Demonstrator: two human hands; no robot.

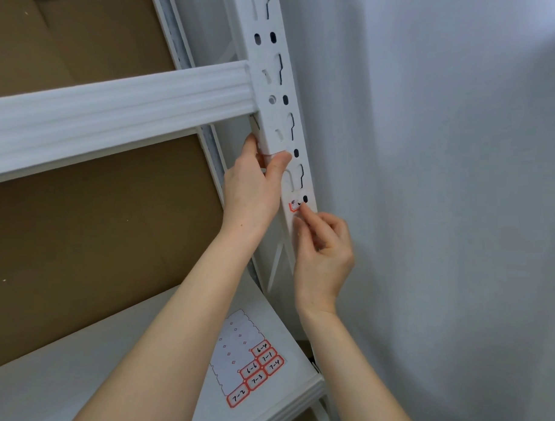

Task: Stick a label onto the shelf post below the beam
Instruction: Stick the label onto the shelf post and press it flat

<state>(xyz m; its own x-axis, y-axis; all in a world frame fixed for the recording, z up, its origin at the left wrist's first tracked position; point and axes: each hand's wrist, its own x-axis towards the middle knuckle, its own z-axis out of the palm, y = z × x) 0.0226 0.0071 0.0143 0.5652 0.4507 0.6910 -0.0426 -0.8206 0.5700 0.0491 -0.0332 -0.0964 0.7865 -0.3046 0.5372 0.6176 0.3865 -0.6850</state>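
Down on the shelf board (117, 357), the label sheet (240, 347) shows six red-bordered stickers (256, 381) handwritten in black: 6-4, 7-1, 6-6, 7-4, 7-3, 7-2; up on the shelf post (272, 84), the red-edged label (294, 206) has writing too hidden to read

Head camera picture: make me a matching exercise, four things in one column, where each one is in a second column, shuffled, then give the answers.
Things
1. left hand
2. right hand
3. label sheet
4. beam

Places
A. lying on the lower shelf
B. joined to the post above both hands
C. gripping the post just below the beam
D. pinching the label on the post

Pairs: 1-C, 2-D, 3-A, 4-B
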